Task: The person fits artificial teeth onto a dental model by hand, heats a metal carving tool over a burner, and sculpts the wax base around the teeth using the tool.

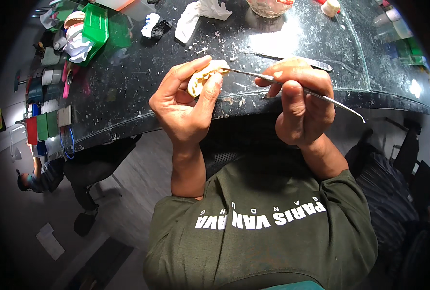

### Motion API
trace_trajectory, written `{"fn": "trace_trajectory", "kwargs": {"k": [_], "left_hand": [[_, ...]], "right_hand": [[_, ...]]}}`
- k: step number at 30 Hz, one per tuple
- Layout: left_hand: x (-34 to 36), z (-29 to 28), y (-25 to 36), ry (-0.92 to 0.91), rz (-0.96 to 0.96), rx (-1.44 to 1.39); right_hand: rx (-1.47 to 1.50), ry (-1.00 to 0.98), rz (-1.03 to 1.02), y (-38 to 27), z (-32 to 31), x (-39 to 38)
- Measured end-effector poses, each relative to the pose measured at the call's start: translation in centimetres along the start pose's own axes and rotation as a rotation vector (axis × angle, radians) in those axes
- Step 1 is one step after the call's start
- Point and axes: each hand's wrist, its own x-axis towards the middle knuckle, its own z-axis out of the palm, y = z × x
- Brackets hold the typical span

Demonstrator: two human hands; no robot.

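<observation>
Over the dusty black glass worktop (273,43), my left hand (183,104) pinches a cream plaster cast (203,77); my right hand (299,104) grips a thin metal spatula (253,75). I'd scrape gently, cast braced.

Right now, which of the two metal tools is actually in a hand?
The thin metal instrument gripped in the right hand, tip touching the cream dental cast held by the left hand. The flat spatula lies untouched on the bench.

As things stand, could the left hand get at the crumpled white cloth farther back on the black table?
Probably not without letting go: the left hand is clamped around a cream plaster cast. The white cloth lies beyond it on the black table, with nothing between.
</observation>
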Motion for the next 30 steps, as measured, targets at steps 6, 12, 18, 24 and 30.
{"fn": "trace_trajectory", "kwargs": {"k": [6,12,18,24,30], "left_hand": [[0.14,-0.08,-0.62,-0.004,0.073,0.039],[0.15,-0.17,-0.69,-0.017,0.078,0.055],[0.14,0.01,-0.4,-0.023,0.075,0.025],[0.07,0.09,0.02,-0.004,0.026,-0.006],[0.04,0.08,-0.05,-0.008,0.017,0.001]], "right_hand": [[0.036,0.013,0.028,-0.38,-0.06,0.17],[0.049,0.001,0.043,-0.48,0.09,0.15],[0.018,-0.029,0.032,-0.43,-0.03,0.18],[0.026,-0.026,0.041,-0.42,-0.38,0.23],[0.013,-0.02,0.049,-0.59,-0.21,0.24]]}}
